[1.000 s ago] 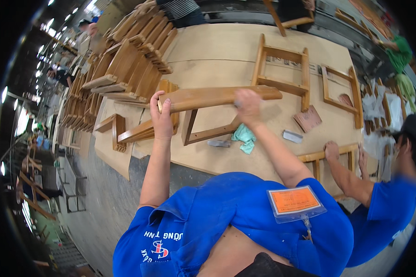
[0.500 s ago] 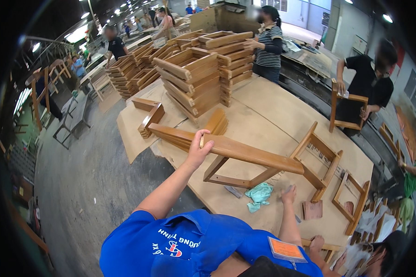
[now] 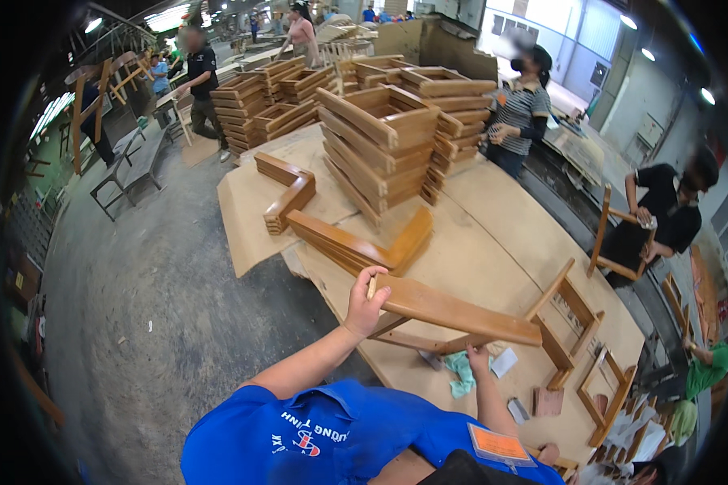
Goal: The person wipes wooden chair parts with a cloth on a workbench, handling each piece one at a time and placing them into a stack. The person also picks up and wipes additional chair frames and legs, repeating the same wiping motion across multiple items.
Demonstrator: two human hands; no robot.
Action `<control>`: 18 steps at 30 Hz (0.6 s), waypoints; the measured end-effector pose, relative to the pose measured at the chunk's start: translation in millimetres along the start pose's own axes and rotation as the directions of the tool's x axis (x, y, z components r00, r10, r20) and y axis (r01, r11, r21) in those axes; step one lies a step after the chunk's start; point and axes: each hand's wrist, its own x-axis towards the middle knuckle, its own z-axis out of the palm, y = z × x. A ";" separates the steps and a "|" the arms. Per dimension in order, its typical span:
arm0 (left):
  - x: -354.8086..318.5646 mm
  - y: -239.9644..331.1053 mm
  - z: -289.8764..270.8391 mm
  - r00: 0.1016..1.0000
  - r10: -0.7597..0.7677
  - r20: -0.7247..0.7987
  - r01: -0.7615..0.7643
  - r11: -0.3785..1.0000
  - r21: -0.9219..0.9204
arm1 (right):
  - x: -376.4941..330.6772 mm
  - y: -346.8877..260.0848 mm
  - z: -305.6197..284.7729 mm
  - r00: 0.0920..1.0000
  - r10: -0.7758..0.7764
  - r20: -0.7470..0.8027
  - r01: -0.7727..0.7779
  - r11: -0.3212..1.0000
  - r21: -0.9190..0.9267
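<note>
My left hand [image 3: 364, 305] is closed round the left end of a brown wooden frame [image 3: 453, 309], which has a broad, rounded top rail. The frame is held tilted above the near edge of the work table. My right hand [image 3: 479, 360] grips its lower rail close to the right end; part of the fingers is hidden by the wood. Just below that rail lies a crumpled mint-green cloth [image 3: 461, 375]. A pale flat pad [image 3: 504, 363] lies right beside my right hand, and a second grey pad [image 3: 518, 411] lies by my forearm.
Stacked wooden frames [image 3: 380, 153] stand on the brown-covered table [image 3: 493, 218]. L-shaped pieces [image 3: 340, 242] lie left of them. To the right are another frame [image 3: 566, 323], a smaller one [image 3: 607, 396] and a brown block [image 3: 548, 402]. Co-workers stand around; one handles a frame [image 3: 623, 242].
My right hand has moved left from the tabletop onto the frame's lower rail, and a pale pad now lies beside it. The frame is turned and sits lower in view. My view has shifted.
</note>
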 end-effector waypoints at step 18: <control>226.2 209.3 -226.8 0.948 0.151 0.280 -0.017 0.903 -0.430 | -88.2 -310.9 235.6 0.898 -0.440 0.000 0.343 0.699 0.628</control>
